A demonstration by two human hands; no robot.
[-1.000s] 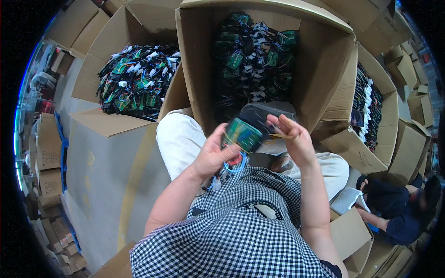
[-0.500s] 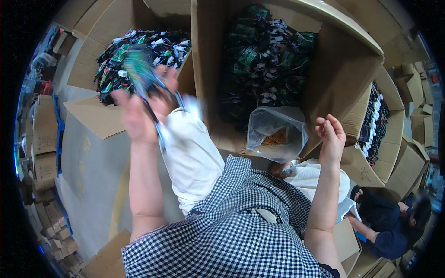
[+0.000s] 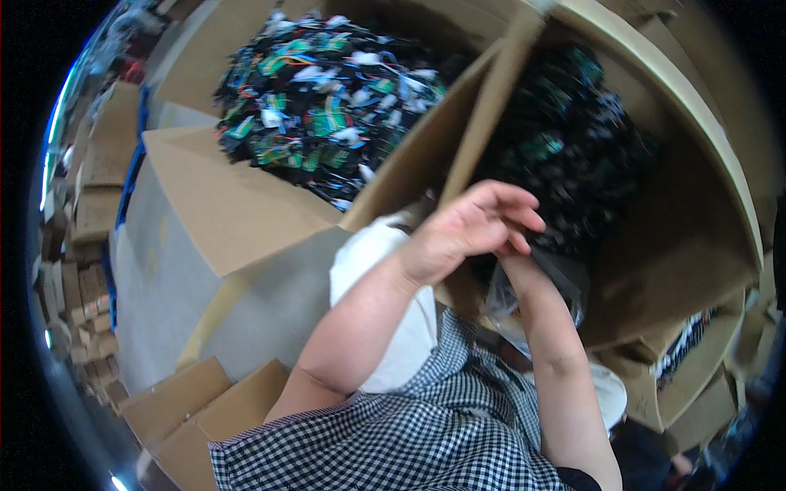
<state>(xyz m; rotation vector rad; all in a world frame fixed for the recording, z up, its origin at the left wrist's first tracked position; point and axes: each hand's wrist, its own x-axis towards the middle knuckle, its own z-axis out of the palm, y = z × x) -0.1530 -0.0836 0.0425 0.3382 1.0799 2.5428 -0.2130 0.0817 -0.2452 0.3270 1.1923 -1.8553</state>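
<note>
At the far left, stacks of flat brown cardboard (image 3: 78,278) run along the curved edge, and beside them stands a large corrugated carton (image 3: 221,204) with a matte, creased flap folded outward. Its open top is heaped with small green circuit boards (image 3: 327,98) tangled in black, blue and white wires, a glossy, spiky pile. Just right of that, a second tall carton (image 3: 696,164) opens toward the person, its smooth brown wall curving round a darker, blurred load of the same boards and wires (image 3: 565,139). Between the two boxes the left hand (image 3: 471,229) reaches in from the lower middle, forearm slanting up and to the right over a white-clad knee, palm turned down, fingers (image 3: 516,214) slightly bent and loosely spread at the near rim of the right carton, clamped on nothing that shows. Directly beneath it sits a clear, crinkled plastic bag (image 3: 544,282), soft and shiny, its mouth toward the box and its long axis running from near left to far right. The right forearm rises steeply from the checked black-and-white shirt (image 3: 385,442) into that bag; the right hand is hidden behind the left hand and the film, so whether its fingers are closed cannot be told.
</note>
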